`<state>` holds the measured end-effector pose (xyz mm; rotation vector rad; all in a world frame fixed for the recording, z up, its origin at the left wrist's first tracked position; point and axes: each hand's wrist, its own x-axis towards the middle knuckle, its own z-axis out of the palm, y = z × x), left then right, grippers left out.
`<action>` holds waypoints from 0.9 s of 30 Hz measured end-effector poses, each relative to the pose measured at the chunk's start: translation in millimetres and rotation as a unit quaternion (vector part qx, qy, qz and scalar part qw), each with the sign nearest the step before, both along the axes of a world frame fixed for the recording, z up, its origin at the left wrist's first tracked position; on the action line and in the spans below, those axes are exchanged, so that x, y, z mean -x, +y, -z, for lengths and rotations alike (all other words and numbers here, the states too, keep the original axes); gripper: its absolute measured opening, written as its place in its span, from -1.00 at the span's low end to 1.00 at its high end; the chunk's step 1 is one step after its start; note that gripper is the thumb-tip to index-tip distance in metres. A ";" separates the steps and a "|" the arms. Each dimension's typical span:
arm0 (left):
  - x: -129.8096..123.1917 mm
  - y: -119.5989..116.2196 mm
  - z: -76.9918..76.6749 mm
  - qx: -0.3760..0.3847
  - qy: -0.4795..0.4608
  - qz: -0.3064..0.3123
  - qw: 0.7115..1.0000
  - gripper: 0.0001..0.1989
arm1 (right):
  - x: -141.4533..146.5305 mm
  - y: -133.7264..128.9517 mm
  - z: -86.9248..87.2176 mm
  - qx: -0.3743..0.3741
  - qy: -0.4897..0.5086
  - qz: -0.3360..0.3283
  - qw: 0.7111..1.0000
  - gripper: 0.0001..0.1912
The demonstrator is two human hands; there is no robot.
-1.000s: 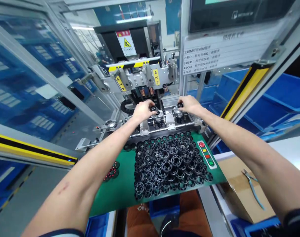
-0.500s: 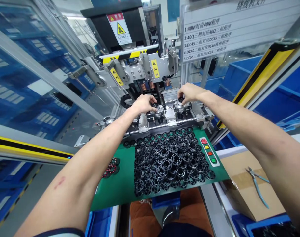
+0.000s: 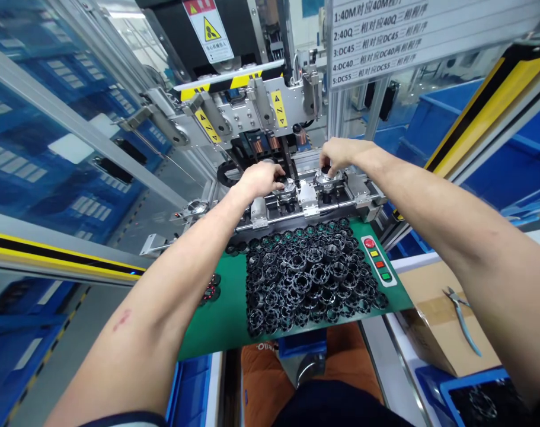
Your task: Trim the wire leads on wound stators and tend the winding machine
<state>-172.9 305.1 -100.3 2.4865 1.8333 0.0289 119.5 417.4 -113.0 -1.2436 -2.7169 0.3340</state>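
My left hand (image 3: 263,178) is closed round a black stator core (image 3: 280,178), thumb and fingertips at its edge. That core sits at the top of a round metal fixture (image 3: 286,190) on the winding machine. To its right, my right hand (image 3: 338,155) pinches a second black stator core (image 3: 326,170) from above, on the neighbouring metal holder (image 3: 328,180). My fingers partly cover both cores. Between me and the fixtures, a large pile of black stator cores (image 3: 302,281) lies on the green work surface (image 3: 225,325).
Copper-coloured nozzles (image 3: 274,142) hang behind the fixtures under a striped machine head (image 3: 234,83). Right of the pile is a button panel (image 3: 379,261). Cutting pliers (image 3: 463,323) lie on a cardboard box (image 3: 423,290). Red-wound cores (image 3: 213,289) sit beside my left forearm.
The camera view has shifted slightly, so the machine sits higher in the picture. Both hands stay at the same two fixtures, and the right-hand core appears slightly lower against its holder.
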 end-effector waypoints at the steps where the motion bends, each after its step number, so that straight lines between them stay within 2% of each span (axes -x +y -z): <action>1: -0.8 -10.7 7.4 -0.018 0.001 0.003 1.000 -0.47 | -1.0 -7.2 6.3 -0.021 -0.014 0.000 1.000 -0.59; 3: -1.7 -33.7 25.9 -0.046 -0.002 0.014 0.999 -0.34 | -4.7 -31.8 23.8 -0.065 -0.041 0.014 0.997 -0.54; 6: -2.8 -60.8 55.1 -0.082 -0.033 0.024 0.996 -0.14 | -14.1 -82.8 53.7 -0.128 -0.020 0.041 0.991 -0.26; 9: -6.2 -68.4 73.3 -0.097 -0.074 0.012 0.992 -0.18 | -21.9 -122.7 71.4 -0.145 0.043 0.057 0.987 -0.24; 11: -8.7 -65.0 76.5 -0.087 -0.098 0.010 0.991 -0.23 | -22.9 -134.4 73.2 -0.138 0.070 0.072 0.985 -0.29; 14: -7.4 -61.3 69.9 -0.094 -0.160 0.010 0.983 -0.16 | -21.7 -134.8 65.4 -0.134 0.080 0.094 0.983 -0.33; 16: 0.8 -71.6 61.2 -0.133 -0.220 0.004 0.966 -0.18 | -21.7 -131.3 54.8 -0.117 0.055 0.097 0.987 -0.30; 18: 16.4 -99.5 52.8 -0.176 -0.254 0.008 0.951 -0.31 | -20.0 -132.5 39.9 -0.096 0.025 0.092 0.991 -0.27; 20: 36.7 -144.1 47.1 -0.195 -0.239 0.015 0.951 -0.48 | -11.7 -145.3 21.5 -0.103 0.043 0.072 0.991 -0.37; 22: 56.1 -197.2 45.7 -0.198 -0.215 0.010 0.956 -0.61 | 6.8 -175.0 2.0 -0.138 0.116 0.032 0.983 -0.54; 24: 68.8 -246.9 49.8 -0.193 -0.200 -0.006 0.961 -0.69 | 35.2 -221.0 -14.1 -0.156 0.157 -0.018 0.975 -0.67; 27: 69.9 -295.8 65.4 -0.166 -0.170 -0.023 0.971 -0.72 | 86.0 -300.0 -20.8 -0.153 0.066 -0.087 0.982 -0.78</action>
